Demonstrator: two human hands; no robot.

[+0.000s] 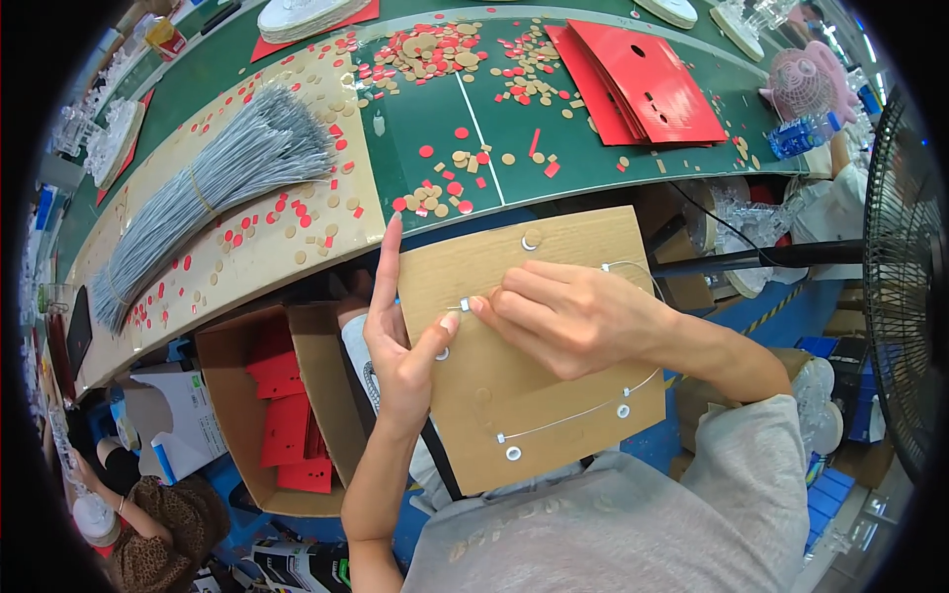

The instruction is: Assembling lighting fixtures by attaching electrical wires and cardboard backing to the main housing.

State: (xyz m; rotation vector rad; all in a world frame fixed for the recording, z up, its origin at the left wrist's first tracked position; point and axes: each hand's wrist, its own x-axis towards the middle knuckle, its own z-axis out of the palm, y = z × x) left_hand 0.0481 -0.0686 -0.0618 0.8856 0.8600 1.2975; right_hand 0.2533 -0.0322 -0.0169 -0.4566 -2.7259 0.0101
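Both hands' fingers (514, 296) pinched on cardboard sheet (554, 395) wire (578, 418).

Open brown cardboard box (267, 395) of red cards, lower left under table.
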